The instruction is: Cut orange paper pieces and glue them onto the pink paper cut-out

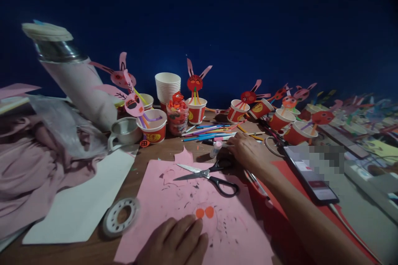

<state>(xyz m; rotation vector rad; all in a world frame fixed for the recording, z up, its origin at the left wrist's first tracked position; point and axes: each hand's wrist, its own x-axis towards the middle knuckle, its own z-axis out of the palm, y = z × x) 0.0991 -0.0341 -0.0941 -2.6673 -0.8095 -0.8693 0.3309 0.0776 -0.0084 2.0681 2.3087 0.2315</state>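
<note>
My left hand (177, 242) lies on a sheet of pink paper (149, 211), fingers stretched out. Its fingertips are beside two orange paper circles (205, 213), which sit on a pink cut-out. My right hand (245, 149) reaches to the far side of the sheet, its fingers bent down and together beside a marker (221, 138) and a small glue bottle (215, 149). What those fingertips hold, if anything, is hidden. Open scissors with black handles (205, 173) lie on the pink paper, blades pointing left. Dark scraps are scattered around them.
Coloured sticks (208, 132) lie behind the glue bottle. Rabbit-faced paper cups (196, 109), stacked white cups (168, 85) and a mug (124, 132) stand farther back. A tape roll (120, 217) is left; a phone (311, 174) and red paper (284, 172) are right. A flask (81, 87) leans left.
</note>
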